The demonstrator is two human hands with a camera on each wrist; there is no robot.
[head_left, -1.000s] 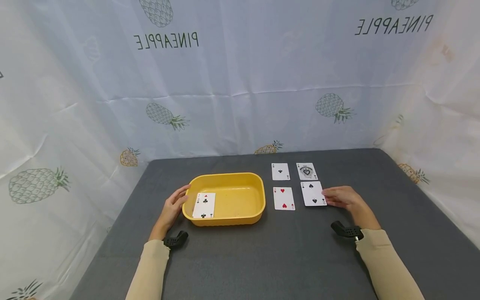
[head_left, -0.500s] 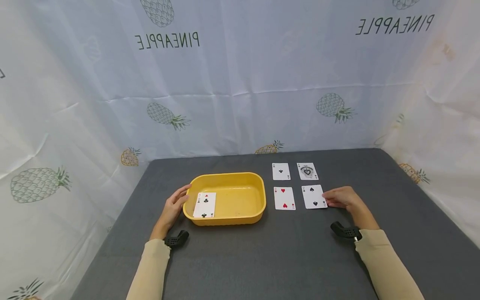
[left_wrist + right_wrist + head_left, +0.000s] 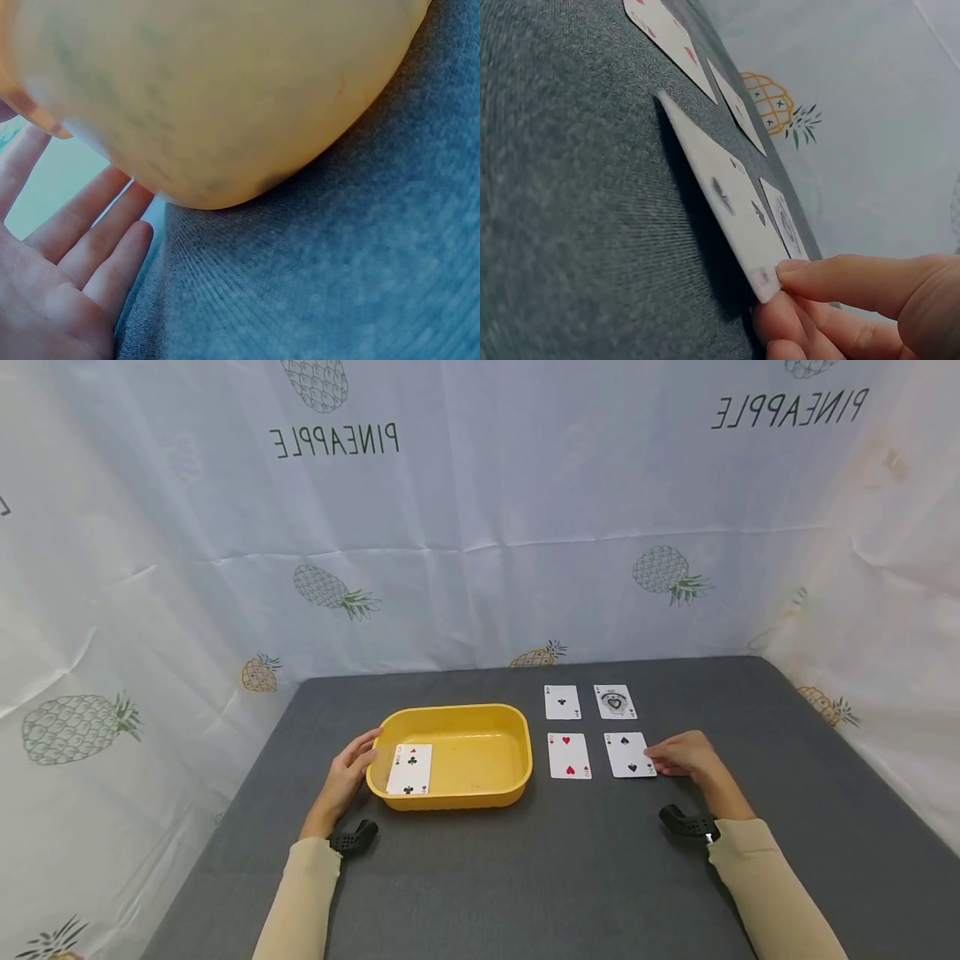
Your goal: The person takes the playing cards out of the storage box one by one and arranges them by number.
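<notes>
In the head view, my right hand [image 3: 688, 753] pinches the two of spades [image 3: 628, 754] by its near right corner. The right wrist view shows the thumb on top and fingers beneath that card [image 3: 727, 206], which is lifted and tilted, with a shadow under it. My left hand [image 3: 347, 781] rests against the left end of the yellow tray [image 3: 450, 802]. Its fingers [image 3: 101, 247] look fairly straight beside the tray wall [image 3: 225, 112] in the left wrist view. Inside the tray, at the left, lies a clubs card [image 3: 409, 770] with a red mark showing near its top.
Left of the pinched card lies the two of hearts [image 3: 569, 756]. Behind them are the ace of clubs [image 3: 562, 702] and the ace of spades [image 3: 615, 702]. A dark grey cloth covers the table [image 3: 510, 885], and a pineapple-print curtain [image 3: 480, 502] hangs behind.
The two of spades has shifted slightly toward me and away from the ace of spades, with my right hand still on its corner. The left hand and tray have hardly moved.
</notes>
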